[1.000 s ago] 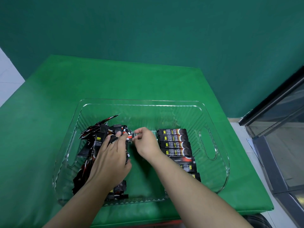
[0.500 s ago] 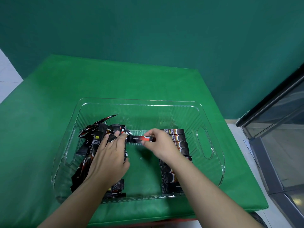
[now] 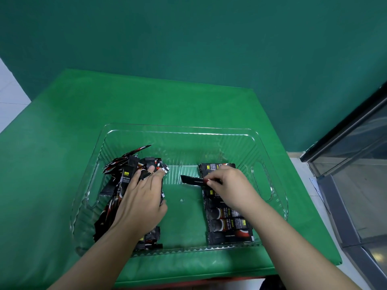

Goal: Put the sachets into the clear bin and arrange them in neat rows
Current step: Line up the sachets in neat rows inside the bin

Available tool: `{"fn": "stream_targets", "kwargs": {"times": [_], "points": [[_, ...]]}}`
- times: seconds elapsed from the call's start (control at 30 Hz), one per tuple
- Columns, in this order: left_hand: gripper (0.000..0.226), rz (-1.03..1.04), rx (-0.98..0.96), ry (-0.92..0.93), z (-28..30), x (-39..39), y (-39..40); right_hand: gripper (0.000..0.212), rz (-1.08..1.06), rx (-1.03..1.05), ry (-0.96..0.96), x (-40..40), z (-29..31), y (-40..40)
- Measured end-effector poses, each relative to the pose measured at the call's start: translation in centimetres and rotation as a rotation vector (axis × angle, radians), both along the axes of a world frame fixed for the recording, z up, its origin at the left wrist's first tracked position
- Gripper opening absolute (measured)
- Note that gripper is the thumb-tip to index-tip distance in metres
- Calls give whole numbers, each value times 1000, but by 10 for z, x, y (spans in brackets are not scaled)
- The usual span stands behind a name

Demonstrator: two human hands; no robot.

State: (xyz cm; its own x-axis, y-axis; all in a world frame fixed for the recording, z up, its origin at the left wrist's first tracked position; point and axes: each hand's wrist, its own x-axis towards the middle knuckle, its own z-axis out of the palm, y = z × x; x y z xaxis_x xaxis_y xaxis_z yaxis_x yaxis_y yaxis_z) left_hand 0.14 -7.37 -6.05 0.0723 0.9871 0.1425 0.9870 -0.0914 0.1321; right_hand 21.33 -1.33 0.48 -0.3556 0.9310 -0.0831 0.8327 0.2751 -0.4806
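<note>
A clear bin with cut-out handles sits on the green table. A loose pile of black and red sachets fills its left side. My left hand rests on this pile with fingers spread flat. A tidy row of sachets lies stacked front to back on the bin's right side. My right hand hovers over the far part of that row and pinches one sachet by its end. The pinched sachet points left over the bare middle of the bin.
The green cloth-covered table reaches a dark green wall behind. A glass-fronted cabinet stands right of the table. White floor tiles show at the far left.
My right hand has drawn one sachet out of the pile and carried it rightward to the row. My left hand stayed on the pile.
</note>
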Motion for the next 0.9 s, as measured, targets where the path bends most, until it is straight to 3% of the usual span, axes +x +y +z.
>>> {"fn": "stream_targets", "kwargs": {"times": [0.13, 0.33, 0.43, 0.57, 0.9], "points": [[68, -2, 2, 10, 0, 0, 0, 10, 92, 90, -69, -7, -3, -15], [70, -12, 20, 6, -2, -1, 0, 16, 231, 232, -215, -38, -22, -30], [70, -23, 41, 7, -3, -2, 0, 30, 275, 130, -304, -49, -27, -32], [69, -12, 42, 5, -4, -2, 0, 34, 189, 62, -294, -63, -30, -25], [70, -13, 19, -2, -3, -2, 0, 7, 88, -163, -288, -91, -22, -19]]}}
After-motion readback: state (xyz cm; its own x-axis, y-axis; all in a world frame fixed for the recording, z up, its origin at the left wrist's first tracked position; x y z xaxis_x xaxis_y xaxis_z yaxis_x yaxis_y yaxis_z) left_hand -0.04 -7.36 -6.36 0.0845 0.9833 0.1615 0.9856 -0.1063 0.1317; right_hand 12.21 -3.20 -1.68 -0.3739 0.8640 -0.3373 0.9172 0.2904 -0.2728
